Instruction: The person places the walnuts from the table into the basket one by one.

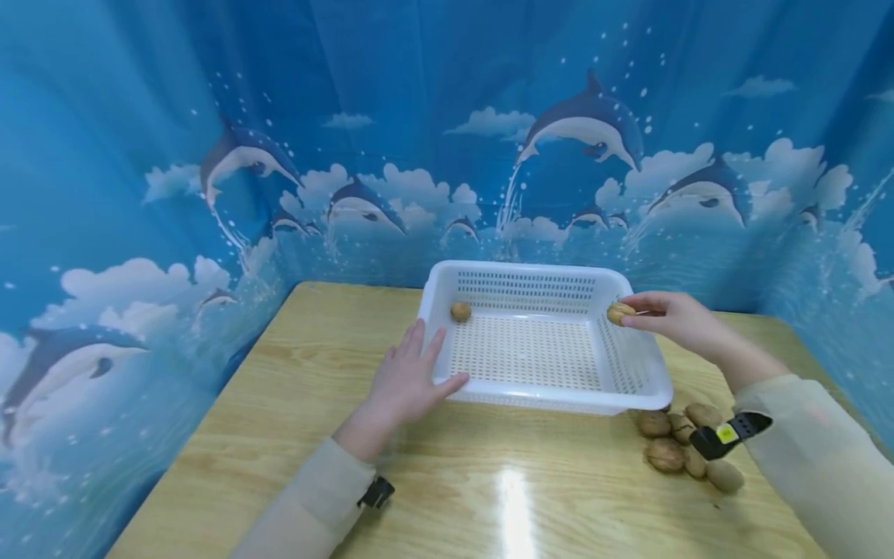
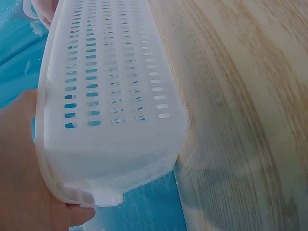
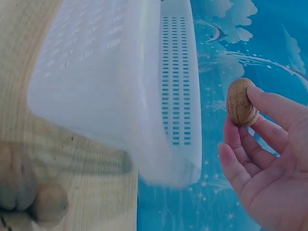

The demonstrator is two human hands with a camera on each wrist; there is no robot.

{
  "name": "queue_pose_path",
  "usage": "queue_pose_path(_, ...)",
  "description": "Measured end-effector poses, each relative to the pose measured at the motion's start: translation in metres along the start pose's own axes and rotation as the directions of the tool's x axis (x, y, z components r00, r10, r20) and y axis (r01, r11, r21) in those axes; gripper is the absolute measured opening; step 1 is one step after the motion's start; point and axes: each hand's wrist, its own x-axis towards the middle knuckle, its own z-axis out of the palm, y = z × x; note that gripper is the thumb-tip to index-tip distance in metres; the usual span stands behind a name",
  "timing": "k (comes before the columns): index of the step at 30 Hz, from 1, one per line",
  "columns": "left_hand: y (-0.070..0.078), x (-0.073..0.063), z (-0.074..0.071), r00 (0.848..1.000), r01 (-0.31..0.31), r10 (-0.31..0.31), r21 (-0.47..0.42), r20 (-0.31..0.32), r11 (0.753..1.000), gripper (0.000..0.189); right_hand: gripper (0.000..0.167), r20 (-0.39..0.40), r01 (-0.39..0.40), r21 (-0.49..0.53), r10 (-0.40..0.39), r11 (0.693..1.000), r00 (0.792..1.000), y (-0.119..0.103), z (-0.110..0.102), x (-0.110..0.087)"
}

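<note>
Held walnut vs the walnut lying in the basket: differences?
Support: the held walnut is pinched in the right hand; the basket walnut is untouched.
Position: in the head view, the held walnut appears at the right end of the white basket, the basket walnut inside near the left end.
Shared: both are brown.

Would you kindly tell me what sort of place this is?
Probably a small makeshift work booth: dolphin-print sheeting hangs behind and beside a wood-grain table bearing a white basket.
</note>
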Motion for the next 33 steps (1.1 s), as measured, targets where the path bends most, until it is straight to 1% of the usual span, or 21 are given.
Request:
queue_pose_path(5, -0.001, 0.000, -0.001, 1.000, 0.002, -0.002, 0.001, 0.001, 1.000, 0.087, 0.073, 0.025, 0.013, -0.020, -0.012, 1.000, 1.000, -0.009, 0.004, 0.016)
queue_pose_path(9, -0.001, 0.001, -0.001, 1.000, 0.007, -0.007, 0.000, 0.016, 1.000, 0.088, 0.067, 0.050, 0.037, -0.013, -0.036, 0.999, 0.998, -0.016, 0.006, 0.026)
queue_pose_path(15, -0.001, 0.002, -0.001, 1.000, -0.006, 0.006, -0.008, 0.000, 1.000, 0.088, 0.058, 0.067, 0.072, -0.029, -0.070, 0.997, 0.995, -0.027, 0.006, 0.040)
queue_pose_path(19, -0.002, 0.002, -0.001, 1.000, -0.011, 0.011, 0.003, 0.003, 1.000, 0.088, 0.059, 0.091, 0.076, -0.018, -0.074, 0.997, 0.993, -0.036, 0.006, 0.051)
queue_pose_path(22, -0.003, 0.002, -0.001, 1.000, -0.007, 0.007, -0.003, 0.006, 1.000, 0.089, 0.062, 0.089, 0.073, -0.014, -0.072, 0.997, 0.993, -0.042, 0.005, 0.059)
queue_pose_path(30, -0.003, 0.001, -0.002, 1.000, -0.008, 0.008, -0.024, 0.003, 1.000, 0.088, 0.055, 0.069, 0.070, 0.003, -0.070, 0.998, 0.995, -0.057, 0.008, 0.082)
queue_pose_path(33, -0.003, 0.001, -0.002, 1.000, -0.014, 0.014, -0.016, 0.007, 1.000, 0.089, 0.056, 0.063, 0.046, 0.011, -0.047, 0.999, 0.997, -0.058, 0.011, 0.092)
